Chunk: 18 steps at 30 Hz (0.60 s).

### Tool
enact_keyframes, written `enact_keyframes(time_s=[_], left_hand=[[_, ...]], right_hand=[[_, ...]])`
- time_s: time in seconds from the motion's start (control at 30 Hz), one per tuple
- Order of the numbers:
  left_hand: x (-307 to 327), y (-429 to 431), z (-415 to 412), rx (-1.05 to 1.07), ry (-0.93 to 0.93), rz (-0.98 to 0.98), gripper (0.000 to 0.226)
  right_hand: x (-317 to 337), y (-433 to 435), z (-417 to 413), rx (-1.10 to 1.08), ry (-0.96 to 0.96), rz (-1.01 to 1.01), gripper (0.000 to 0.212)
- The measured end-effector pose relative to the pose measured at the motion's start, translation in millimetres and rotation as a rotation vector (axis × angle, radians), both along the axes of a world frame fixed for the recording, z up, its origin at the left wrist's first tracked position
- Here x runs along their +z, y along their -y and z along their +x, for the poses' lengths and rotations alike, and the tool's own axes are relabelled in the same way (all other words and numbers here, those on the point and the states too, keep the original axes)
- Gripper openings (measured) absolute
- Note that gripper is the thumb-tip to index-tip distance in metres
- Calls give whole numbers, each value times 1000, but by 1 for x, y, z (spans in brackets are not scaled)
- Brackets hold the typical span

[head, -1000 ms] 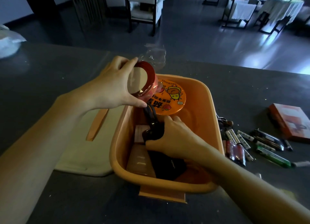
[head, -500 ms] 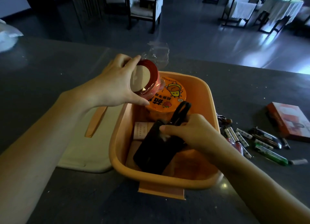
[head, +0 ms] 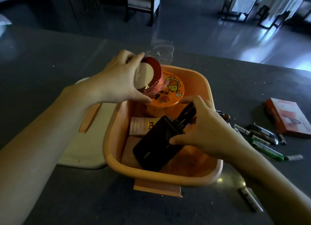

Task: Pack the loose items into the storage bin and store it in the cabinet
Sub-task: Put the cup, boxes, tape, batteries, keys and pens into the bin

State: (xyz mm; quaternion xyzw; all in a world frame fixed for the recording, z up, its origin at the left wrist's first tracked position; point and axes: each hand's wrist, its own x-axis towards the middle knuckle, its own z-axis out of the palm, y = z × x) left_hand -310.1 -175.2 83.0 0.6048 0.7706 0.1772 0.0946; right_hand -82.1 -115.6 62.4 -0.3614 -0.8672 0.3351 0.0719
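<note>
An orange storage bin [head: 212, 176] stands on the dark table. Inside it lie an orange noodle cup [head: 170, 93], a pale small box [head: 139, 127], a pinkish flat box [head: 129, 155] and a black power bank [head: 157, 145] with a black cable at its top. My left hand [head: 116, 80] grips a red cup [head: 154, 78], tilted on its side above the bin's far left corner. My right hand [head: 203, 128] pinches the power bank's upper end and its cable, holding it slanted inside the bin.
A cream lid [head: 84, 140] with an orange handle lies left of the bin. Right of the bin lie several lighters and pens [head: 259, 138], keys [head: 223, 115] and an orange-red box [head: 289, 118]. A small white stick [head: 252, 202] lies near the front. Crumpled clear plastic [head: 161, 52] sits behind the bin.
My right hand lifted the black power bank from flat in the bin and now holds it slanted, a little lower than half a second ago. My left hand kept the red cup in place.
</note>
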Motion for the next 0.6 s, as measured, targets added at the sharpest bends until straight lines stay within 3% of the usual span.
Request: enact_keyframes(time_s=[0.2,0.37,0.5,0.6], left_hand=[[-1,0,-6,23,0,19,124],[1,1,-6,24,18,1,127],[4,1,-4,17,31,7,129],[4,2,-4,0,41,12,131]], right_hand=[[10,-11,11,310,229,162,102],[4,-16,8,312,328,314,92],[-6,-13,-4,376,387,405,73],[-11,-10,-10,449,421,316,49]])
